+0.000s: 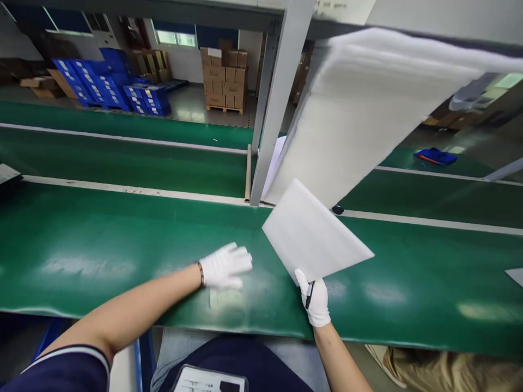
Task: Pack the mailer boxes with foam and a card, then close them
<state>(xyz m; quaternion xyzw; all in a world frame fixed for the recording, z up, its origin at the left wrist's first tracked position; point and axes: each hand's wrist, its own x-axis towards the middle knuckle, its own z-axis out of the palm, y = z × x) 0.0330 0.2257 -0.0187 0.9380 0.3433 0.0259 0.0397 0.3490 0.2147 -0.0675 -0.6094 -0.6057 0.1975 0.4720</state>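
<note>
My right hand [315,302], in a white glove, grips the lower corner of a thin white flat panel [316,231]. It is held tilted above the green work surface. A black marker pen [309,294] is tucked in the same hand, against the palm. My left hand [226,267], also gloved in white and slightly blurred, hovers over or rests on the green surface [134,239] with fingers spread and nothing in it. I cannot tell whether it touches the surface. Just beyond the panel stands a tall stack of white foam-like sheets [359,114].
A grey metal post [281,98] rises by the stack, with a cardboard tube [248,174] beside it. Blue bins [110,84] and a pallet of cartons [224,79] stand farther back. Another person's tan-clothed leg [441,370] shows at lower right. A white sheet's corner [515,275] appears at right.
</note>
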